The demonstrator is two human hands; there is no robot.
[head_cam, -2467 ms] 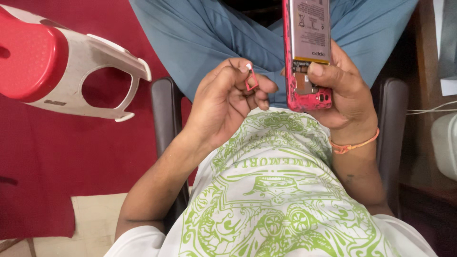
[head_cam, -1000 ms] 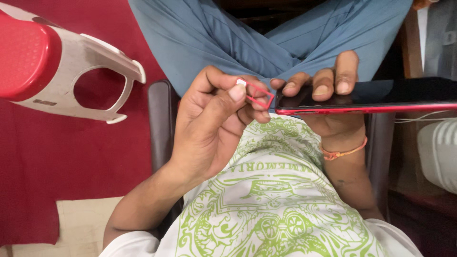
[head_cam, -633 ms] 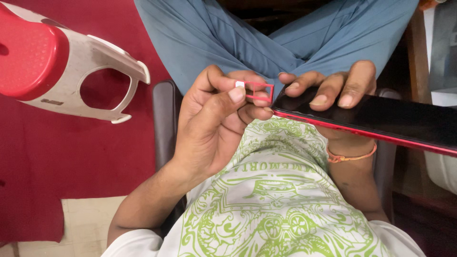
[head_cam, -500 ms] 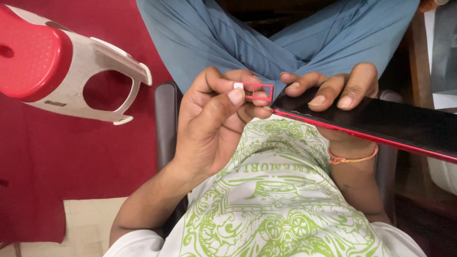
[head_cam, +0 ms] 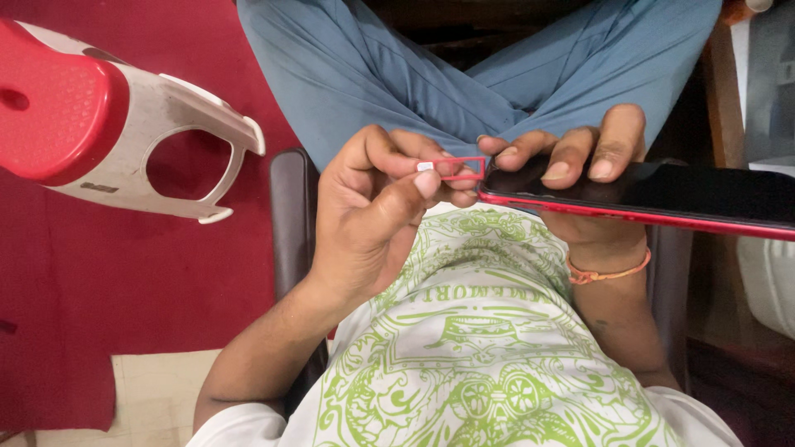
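subject item: a small red card tray (head_cam: 460, 168), a thin open rectangular frame, pinched between thumb and forefinger of the left hand (head_cam: 373, 215). the tray sits level, its far end touching or just short of the end edge of the phone; which of the two cannot be told. a small pale patch shows at the pinched end by the thumb tip.

the phone (head_cam: 646, 194) is flat, dark glass face up, with a red rim along its near side. it runs out to the right edge of the view. the right hand (head_cam: 580, 178) is closed around its near end, three fingertips lying over the glass, the palm beneath. an orange thread band (head_cam: 609, 271) circles that wrist.

surroundings: blue trousers (head_cam: 373, 74) behind both hands, a white shirt with green print (head_cam: 480, 348) below them. a dark chair arm (head_cam: 288, 215) stands left of the left hand. a red and white plastic stool (head_cam: 108, 124) lies on red floor covering (head_cam: 124, 273), well apart. nothing lies between tray and phone.
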